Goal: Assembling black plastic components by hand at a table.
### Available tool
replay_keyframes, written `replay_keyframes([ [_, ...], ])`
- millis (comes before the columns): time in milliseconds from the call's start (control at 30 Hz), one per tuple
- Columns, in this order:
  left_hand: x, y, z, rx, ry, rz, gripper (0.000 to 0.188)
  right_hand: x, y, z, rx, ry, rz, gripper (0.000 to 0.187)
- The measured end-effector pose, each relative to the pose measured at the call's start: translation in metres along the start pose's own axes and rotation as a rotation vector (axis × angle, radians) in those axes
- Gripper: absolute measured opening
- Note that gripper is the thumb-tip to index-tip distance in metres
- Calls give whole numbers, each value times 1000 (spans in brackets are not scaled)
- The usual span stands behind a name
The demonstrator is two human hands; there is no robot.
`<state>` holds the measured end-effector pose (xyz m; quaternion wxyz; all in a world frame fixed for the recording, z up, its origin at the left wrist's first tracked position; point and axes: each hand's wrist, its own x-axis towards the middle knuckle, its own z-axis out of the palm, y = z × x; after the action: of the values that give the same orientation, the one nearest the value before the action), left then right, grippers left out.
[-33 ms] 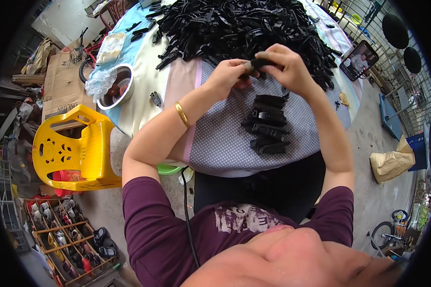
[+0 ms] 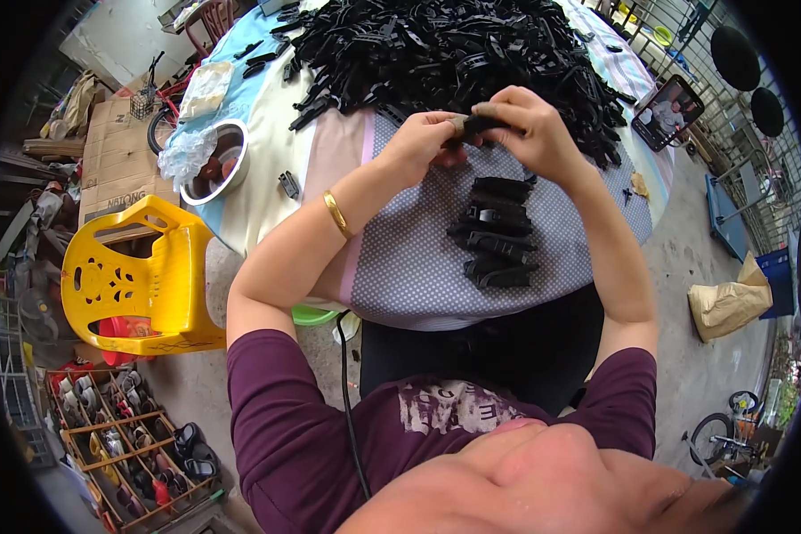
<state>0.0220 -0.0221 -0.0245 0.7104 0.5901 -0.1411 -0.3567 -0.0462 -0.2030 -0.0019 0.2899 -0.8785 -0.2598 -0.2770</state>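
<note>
Over the far middle of the table, both hands are closed on one black plastic part (image 2: pixel 479 125). My left hand (image 2: pixel 425 142) pinches its left end, and my right hand (image 2: pixel 532 126) grips the other end from above; the fingers cover much of it. Just beyond them rises a large pile of similar black plastic parts (image 2: pixel 454 53). Nearer to me, below the hands, a short column of black parts (image 2: pixel 498 233) lies crosswise on the dotted cloth (image 2: pixel 400 258). Left of my left forearm, one small black part (image 2: pixel 288 184) lies alone.
A white bowl (image 2: pixel 243 169) with a clear plastic bag stands at the table's left edge. At the right edge a phone (image 2: pixel 667 111) is propped up. A yellow plastic chair (image 2: pixel 165 267) stands at left, a shoe rack (image 2: pixel 125 454) below it, a brown paper bag (image 2: pixel 730 303) at right.
My right hand has shifted slightly down and turned a little, so more of the black part shows between the hands. My left hand stays nearly in place.
</note>
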Motion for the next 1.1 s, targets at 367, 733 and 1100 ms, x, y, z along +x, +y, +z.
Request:
replay_keyframes([
  [367, 1, 2, -7, 249, -207, 54, 23, -9, -9, 1, -232, -73, -124, 28],
  [733, -15, 14, 11, 1124, -2, 902, 28, -10, -4, -21, 193, -228, 250, 46],
  [1100, -19, 28, 11, 1022, -70, 801, 31, -11, -2, -23, -97, -124, 77, 33],
])
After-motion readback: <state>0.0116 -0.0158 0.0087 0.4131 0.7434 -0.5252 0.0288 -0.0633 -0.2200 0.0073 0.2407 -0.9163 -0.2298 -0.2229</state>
